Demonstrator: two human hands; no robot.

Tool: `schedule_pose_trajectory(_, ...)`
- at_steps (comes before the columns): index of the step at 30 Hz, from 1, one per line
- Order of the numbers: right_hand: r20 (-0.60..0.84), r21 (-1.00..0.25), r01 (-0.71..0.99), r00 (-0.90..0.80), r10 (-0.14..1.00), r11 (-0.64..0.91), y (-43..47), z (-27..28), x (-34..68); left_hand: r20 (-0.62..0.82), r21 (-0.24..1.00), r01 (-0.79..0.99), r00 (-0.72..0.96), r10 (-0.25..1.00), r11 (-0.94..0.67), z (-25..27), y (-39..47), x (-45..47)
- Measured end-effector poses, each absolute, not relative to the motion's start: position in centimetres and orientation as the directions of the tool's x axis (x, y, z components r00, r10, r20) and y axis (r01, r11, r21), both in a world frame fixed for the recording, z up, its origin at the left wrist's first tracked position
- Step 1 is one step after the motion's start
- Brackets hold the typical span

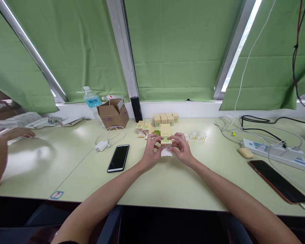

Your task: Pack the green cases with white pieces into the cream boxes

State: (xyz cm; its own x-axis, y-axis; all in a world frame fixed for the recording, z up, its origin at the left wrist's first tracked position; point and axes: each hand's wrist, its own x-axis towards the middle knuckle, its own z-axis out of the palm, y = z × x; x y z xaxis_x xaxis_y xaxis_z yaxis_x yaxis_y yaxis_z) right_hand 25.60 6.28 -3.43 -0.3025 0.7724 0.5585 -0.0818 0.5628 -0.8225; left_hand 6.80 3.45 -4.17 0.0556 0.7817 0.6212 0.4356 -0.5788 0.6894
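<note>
Between my hands is a small cream-coloured cardboard box (165, 140) with a green patch on it and a white flap hanging toward me. My left hand (153, 151) pinches its left side, and my right hand (181, 149) grips its right side. Just behind it stand a cream card panel (165, 129) and a small green item (157, 132). To the left are opened cream boxes (144, 128), and farther back several closed small boxes (166, 119) stand in a group. Clear plastic cups (197, 136) with yellowish bits inside lie right of my right hand.
A black-screened phone (118, 158) and a white charger (101, 145) lie left. Behind are a brown carton (113, 113), a water bottle (93, 101) and a black cylinder (136, 109). A power strip (274, 153) and another phone (278, 181) are right. Another person's arm (1, 149) rests far left.
</note>
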Motion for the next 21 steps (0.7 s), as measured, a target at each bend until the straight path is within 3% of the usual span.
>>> schedule_pose_trajectory(6, 0.517, -0.854, -0.104, -0.274, 0.811, 0.51, 6.6, -3.6, 25.4, 0.59, 0.728, 0.367, 0.094, 0.802, -0.578, -3.7, 3.2, 6.7)
schedule_pose_trajectory(14, 0.508, -0.861, -0.104, -0.209, 0.835, 0.498, 6.9, -3.3, 25.4, 0.58, 0.72, 0.252, 0.293, 0.76, -0.646, -3.6, 3.6, 5.8)
schedule_pose_trajectory(21, 0.509, -0.858, -0.063, -0.229, 0.829, 0.51, 6.8, -3.5, 25.4, 0.561, 0.767, 0.187, 0.268, 0.783, -0.613, -3.8, 3.4, 6.3)
